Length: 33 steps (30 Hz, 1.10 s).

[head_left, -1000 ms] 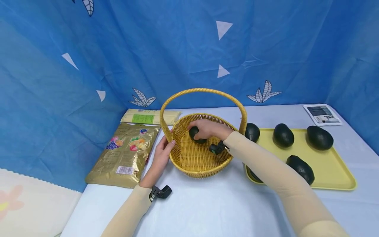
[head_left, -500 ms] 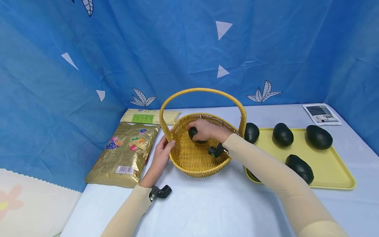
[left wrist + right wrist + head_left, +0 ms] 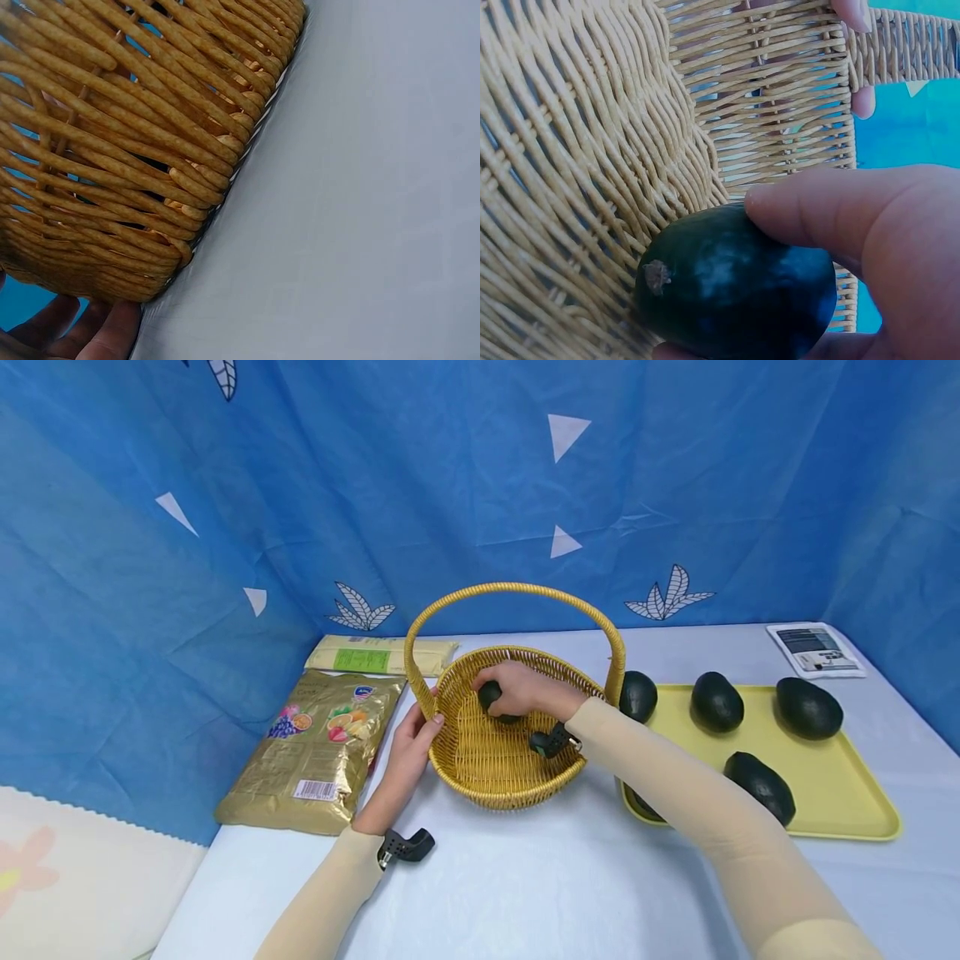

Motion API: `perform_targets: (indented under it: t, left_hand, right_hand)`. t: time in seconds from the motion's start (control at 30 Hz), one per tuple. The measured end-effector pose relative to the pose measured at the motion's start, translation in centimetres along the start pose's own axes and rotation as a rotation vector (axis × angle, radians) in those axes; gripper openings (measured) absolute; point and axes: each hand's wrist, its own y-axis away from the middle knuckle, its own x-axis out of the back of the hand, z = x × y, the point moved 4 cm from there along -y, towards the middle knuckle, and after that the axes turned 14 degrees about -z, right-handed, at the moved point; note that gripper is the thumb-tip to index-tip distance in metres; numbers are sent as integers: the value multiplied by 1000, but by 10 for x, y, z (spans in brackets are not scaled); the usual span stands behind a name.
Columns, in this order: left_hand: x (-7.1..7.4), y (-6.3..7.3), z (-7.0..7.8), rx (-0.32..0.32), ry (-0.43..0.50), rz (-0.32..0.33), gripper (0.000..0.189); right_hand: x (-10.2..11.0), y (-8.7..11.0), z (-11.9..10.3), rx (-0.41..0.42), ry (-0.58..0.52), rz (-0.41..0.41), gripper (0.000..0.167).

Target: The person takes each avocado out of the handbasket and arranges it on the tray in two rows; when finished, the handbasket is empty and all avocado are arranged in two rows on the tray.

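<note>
A yellow wicker basket (image 3: pixel 480 768) with a tall arched handle stands on the white-covered table. My left hand (image 3: pixel 412 739) grips its left rim near the handle's foot, thumb over the edge; in the left wrist view the fingertips (image 3: pixel 112 330) lie against the outside of the weave. Inside the basket, toward the back, my right hand (image 3: pixel 517 687) holds a dark green avocado (image 3: pixel 727 285). Thumb on top and fingers underneath, it keeps the fruit right by the woven bottom, stem scar facing out. The hand covers part of the avocado in the head view.
To the right, a yellow tray (image 3: pixel 847 802) holds several avocados (image 3: pixel 717 702), partly behind the right sleeve. A gold candy bag (image 3: pixel 322 752) and a pale yellow packet (image 3: pixel 375 655) lie to the left. A white printed packet (image 3: pixel 816 650) lies at the back right, before the blue curtain.
</note>
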Motion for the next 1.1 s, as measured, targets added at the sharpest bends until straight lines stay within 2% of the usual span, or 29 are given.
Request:
perform_targets:
  t: [0.2, 0.6, 0.8, 1.1]
  left_hand:
    - [-1, 0, -1, -6, 3, 5, 54]
    - [0, -1, -1, -4, 28, 3, 53]
    - [0, -2, 0, -4, 33, 2, 53]
    - [1, -1, 0, 5, 9, 8, 53]
  right_hand:
    - [-1, 6, 0, 19, -12, -1, 51]
    - [-3, 36, -18, 147, 15, -30, 49]
    - [-3, 58, -30, 199, 72, -20, 48]
    - [-1, 105, -29, 179, 63, -37, 44]
